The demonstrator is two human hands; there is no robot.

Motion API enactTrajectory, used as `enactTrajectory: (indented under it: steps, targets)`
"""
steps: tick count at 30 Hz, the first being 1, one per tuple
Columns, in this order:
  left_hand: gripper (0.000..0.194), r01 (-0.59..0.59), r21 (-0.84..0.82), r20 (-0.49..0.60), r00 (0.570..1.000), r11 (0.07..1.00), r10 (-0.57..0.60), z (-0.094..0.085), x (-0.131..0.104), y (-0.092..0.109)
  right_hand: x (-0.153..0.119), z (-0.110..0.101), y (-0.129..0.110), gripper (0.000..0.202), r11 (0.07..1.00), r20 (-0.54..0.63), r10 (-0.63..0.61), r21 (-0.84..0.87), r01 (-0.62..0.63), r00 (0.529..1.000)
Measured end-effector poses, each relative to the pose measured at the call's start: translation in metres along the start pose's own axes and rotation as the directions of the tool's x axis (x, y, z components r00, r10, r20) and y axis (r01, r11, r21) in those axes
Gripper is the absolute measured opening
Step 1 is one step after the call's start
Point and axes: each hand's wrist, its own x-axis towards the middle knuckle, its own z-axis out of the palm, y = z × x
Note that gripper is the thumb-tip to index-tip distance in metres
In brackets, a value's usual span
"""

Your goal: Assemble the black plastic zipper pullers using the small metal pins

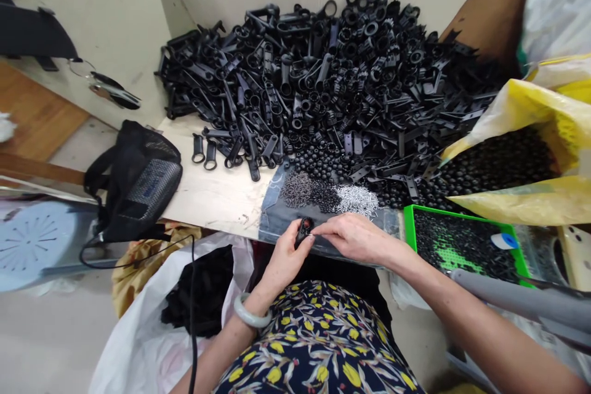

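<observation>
Left hand [287,253] gripping one black part [303,231], right hand [356,237] alongside, hold unclear, one green tray [410,229]

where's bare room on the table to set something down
The widest bare patch is pale tabletop between the black bag and the blue cloth, in front of loose ring-ended parts. A narrow strip of cloth shows between the greyish pile and left hand. Crowded: the heap of black parts behind, and the right, with green tray and yellow bag.

The head view looks forward and down, from close above, toward the far, jumbled black plastic heap [286,68].
</observation>
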Motion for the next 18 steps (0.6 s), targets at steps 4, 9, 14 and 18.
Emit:
enactTrajectory:
  steps: [4, 9, 14, 18]
  targets:
    - [0.032, -0.008, 0.087, 0.03, 1.0, 0.996, 0.006, -0.002, 0.0, 0.007, 0.001, -0.003, -0.005, 0.039, 0.997, 0.011, 0.01, -0.072, -0.009, 1.0]
    - [0.027, 0.005, 0.157, 0.055, 0.998, 0.988, -0.013, -0.004, -0.002, 0.018, 0.003, -0.007, -0.006, 0.038, 0.993, 0.031, -0.005, -0.115, 0.009, 1.0]
    - [0.024, -0.018, 0.13, 0.075, 0.997, 0.991, 0.009, -0.006, 0.0, 0.016, 0.009, -0.011, -0.002, 0.038, 0.989, 0.062, -0.057, -0.131, 0.064, 0.996]
    - [0.025, -0.02, 0.108, 0.069, 0.998, 0.994, 0.012, -0.006, 0.001, 0.013, 0.009, -0.012, -0.005, 0.037, 0.987, 0.057, -0.023, -0.155, 0.032, 0.998]
